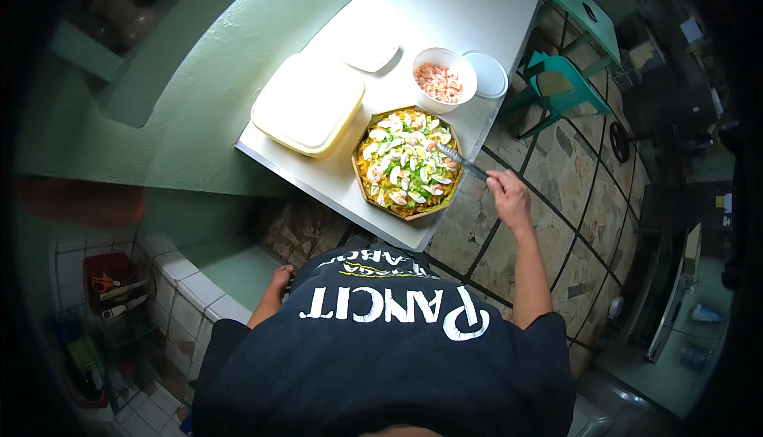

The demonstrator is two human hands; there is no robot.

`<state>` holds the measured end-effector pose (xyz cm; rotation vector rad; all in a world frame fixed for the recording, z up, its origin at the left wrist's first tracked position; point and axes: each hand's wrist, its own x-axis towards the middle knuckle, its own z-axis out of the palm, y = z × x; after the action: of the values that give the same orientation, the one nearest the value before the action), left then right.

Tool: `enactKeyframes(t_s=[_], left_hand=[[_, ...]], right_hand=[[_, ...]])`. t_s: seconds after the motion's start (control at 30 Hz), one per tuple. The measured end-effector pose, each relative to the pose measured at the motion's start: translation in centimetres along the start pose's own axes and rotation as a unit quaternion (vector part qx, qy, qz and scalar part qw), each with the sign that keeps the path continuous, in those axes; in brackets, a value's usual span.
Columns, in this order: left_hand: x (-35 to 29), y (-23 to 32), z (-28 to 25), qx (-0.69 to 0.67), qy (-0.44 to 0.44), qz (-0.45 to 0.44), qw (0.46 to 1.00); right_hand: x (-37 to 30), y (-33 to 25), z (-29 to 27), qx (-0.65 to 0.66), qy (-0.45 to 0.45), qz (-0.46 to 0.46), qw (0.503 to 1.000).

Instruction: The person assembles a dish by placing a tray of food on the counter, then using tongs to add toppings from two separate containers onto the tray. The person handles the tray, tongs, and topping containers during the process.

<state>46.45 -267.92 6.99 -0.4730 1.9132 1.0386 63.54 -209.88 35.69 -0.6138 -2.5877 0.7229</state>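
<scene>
My right hand is closed around the dark handle of slim metal tongs. The tips of the tongs reach over the right part of an octagonal tray, close to a pink shrimp on the food. Orange-yellow noodles fill the tray, topped with egg slices, chopped greens and shrimp. Just beyond stands a round white tub holding pink shrimp. Down by my waist, away from the table, is my left hand; its fingers are mostly hidden.
A large lidded cream container occupies the left side of the white table. Behind it lies a white dish; a round lid rests by the tub. Right of the table are a green chair and a small green table.
</scene>
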Motion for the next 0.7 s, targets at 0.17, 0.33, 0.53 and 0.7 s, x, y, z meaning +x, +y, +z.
enactKeyframes(t_s=[0.17, 0.33, 0.53, 0.7], left_hand=[[2.3, 4.9, 0.9, 0.004, -0.021, 0.043, 0.999], [2.9, 10.3, 2.1, 0.003, -0.051, 0.055, 0.997], [2.4, 9.7, 2.5, -0.002, -0.05, 0.083, 0.995], [1.9, 6.8, 1.5, 0.017, -0.031, 0.055, 0.998]], right_hand=[[-4.2, -1.4, 1.5, -0.005, 0.004, 0.059, 0.998], [-5.0, -2.0, 2.5, -0.083, -0.013, 0.064, 0.994], [-3.0, -0.8, 0.2, 0.018, 0.024, 0.101, 0.994], [5.8, 1.5, -0.5, -0.042, 0.14, -0.015, 0.989]])
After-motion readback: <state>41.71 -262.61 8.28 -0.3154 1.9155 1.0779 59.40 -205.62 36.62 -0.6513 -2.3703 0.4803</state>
